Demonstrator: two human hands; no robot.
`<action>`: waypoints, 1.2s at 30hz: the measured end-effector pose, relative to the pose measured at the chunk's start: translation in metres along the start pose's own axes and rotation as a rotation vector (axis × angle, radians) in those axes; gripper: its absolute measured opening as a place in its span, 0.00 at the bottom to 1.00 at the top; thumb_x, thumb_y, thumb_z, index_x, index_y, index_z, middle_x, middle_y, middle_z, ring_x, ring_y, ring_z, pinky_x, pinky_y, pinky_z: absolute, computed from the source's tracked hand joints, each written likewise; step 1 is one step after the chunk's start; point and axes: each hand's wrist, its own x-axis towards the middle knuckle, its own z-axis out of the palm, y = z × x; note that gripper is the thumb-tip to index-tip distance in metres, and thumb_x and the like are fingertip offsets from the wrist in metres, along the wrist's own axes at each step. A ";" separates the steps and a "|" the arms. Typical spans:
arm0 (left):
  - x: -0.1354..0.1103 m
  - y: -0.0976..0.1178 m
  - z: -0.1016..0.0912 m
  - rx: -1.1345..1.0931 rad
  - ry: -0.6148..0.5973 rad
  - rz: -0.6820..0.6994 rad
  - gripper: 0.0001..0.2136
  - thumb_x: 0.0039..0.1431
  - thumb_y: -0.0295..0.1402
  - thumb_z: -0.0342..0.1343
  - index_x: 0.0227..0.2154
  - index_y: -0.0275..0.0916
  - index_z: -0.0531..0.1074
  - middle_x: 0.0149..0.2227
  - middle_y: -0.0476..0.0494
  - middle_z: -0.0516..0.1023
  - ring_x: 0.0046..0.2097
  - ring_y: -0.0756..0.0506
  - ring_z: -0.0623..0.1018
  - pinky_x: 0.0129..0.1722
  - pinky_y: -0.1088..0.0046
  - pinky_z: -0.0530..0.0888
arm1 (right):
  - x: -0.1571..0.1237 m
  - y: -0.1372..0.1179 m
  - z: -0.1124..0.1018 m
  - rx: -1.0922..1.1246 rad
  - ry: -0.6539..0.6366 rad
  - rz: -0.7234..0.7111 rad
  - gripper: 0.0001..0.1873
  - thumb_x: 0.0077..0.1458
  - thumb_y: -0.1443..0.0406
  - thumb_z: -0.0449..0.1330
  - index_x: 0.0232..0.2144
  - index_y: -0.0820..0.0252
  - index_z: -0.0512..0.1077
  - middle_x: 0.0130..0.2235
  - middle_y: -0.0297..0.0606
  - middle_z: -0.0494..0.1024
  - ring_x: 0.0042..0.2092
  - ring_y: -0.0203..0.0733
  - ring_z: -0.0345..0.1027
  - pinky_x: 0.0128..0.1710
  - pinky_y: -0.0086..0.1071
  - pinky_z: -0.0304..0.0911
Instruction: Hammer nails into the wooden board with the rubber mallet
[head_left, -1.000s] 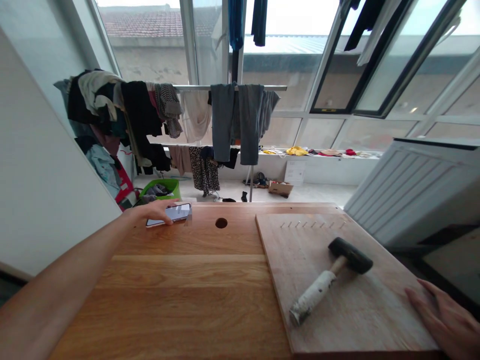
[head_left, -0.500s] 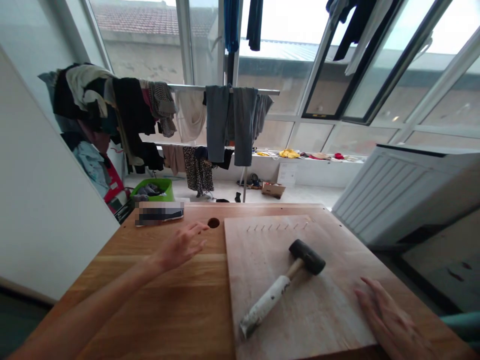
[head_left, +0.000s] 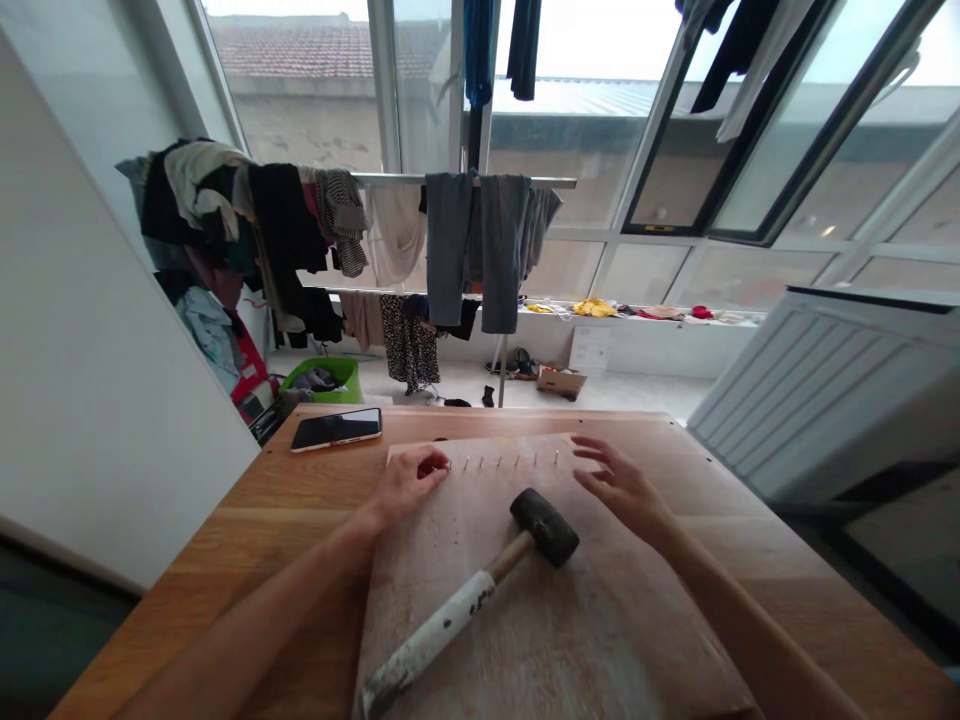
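- Nails (head_left: 500, 461) stand in a row near the far edge of the wooden board (head_left: 585, 620), which lies on the desk (head_left: 277, 510); they look light, stiff and slim, so a fingertip pinch on the shank should suit.
- Left hand (head_left: 409, 480) has its fingers curled at the leftmost nail; whether they grip it cannot be told; right hand (head_left: 616, 487) has its fingers spread, holding nothing, by the board's far right corner.
- Mallet (head_left: 545, 527) lies slantwise on the board, its head just nearer than the row; probably heavy, best taken by the handle, and liable to obstruct a low reach.
- Phone (head_left: 337, 430) rests beyond the left hand; likely smooth and fragile.
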 end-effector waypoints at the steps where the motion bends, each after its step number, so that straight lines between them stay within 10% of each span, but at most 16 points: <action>1: 0.001 -0.001 0.001 -0.059 0.012 -0.030 0.10 0.56 0.40 0.59 0.35 0.38 0.77 0.34 0.41 0.83 0.33 0.45 0.80 0.35 0.69 0.77 | 0.013 0.003 0.007 0.058 -0.041 0.024 0.27 0.52 0.53 0.64 0.53 0.54 0.71 0.57 0.50 0.74 0.55 0.55 0.74 0.46 0.45 0.76; 7: 0.006 0.003 -0.002 -0.258 0.105 -0.085 0.19 0.61 0.45 0.53 0.44 0.35 0.74 0.34 0.40 0.81 0.26 0.49 0.77 0.25 0.74 0.71 | 0.047 0.016 0.025 0.158 -0.122 0.151 0.33 0.49 0.56 0.65 0.56 0.59 0.69 0.53 0.52 0.77 0.45 0.50 0.78 0.46 0.46 0.75; 16: 0.016 0.017 0.011 0.138 0.007 0.022 0.06 0.56 0.34 0.60 0.29 0.37 0.79 0.27 0.45 0.80 0.31 0.46 0.78 0.35 0.72 0.72 | 0.045 0.009 0.040 -0.241 -0.191 -0.131 0.10 0.55 0.63 0.61 0.38 0.59 0.80 0.39 0.43 0.84 0.39 0.46 0.78 0.44 0.41 0.73; 20: 0.017 0.019 0.008 0.127 0.044 0.010 0.10 0.62 0.35 0.54 0.31 0.37 0.79 0.28 0.45 0.81 0.30 0.46 0.79 0.34 0.72 0.73 | 0.047 -0.002 0.043 -0.222 -0.061 -0.151 0.12 0.59 0.62 0.58 0.40 0.59 0.79 0.37 0.41 0.84 0.38 0.45 0.78 0.44 0.38 0.73; 25: 0.023 0.023 0.012 0.176 -0.047 0.032 0.07 0.57 0.31 0.57 0.29 0.37 0.80 0.29 0.42 0.83 0.31 0.45 0.80 0.34 0.72 0.73 | 0.045 -0.032 0.046 -0.398 -0.290 -0.187 0.10 0.56 0.64 0.61 0.38 0.54 0.81 0.33 0.38 0.85 0.36 0.45 0.79 0.40 0.35 0.71; 36: 0.036 0.030 0.037 0.194 -0.074 0.067 0.09 0.57 0.31 0.57 0.28 0.36 0.82 0.31 0.36 0.84 0.33 0.42 0.80 0.37 0.68 0.73 | 0.054 -0.061 0.061 -0.452 -0.342 -0.154 0.07 0.55 0.64 0.63 0.30 0.52 0.82 0.30 0.36 0.84 0.32 0.43 0.77 0.34 0.31 0.67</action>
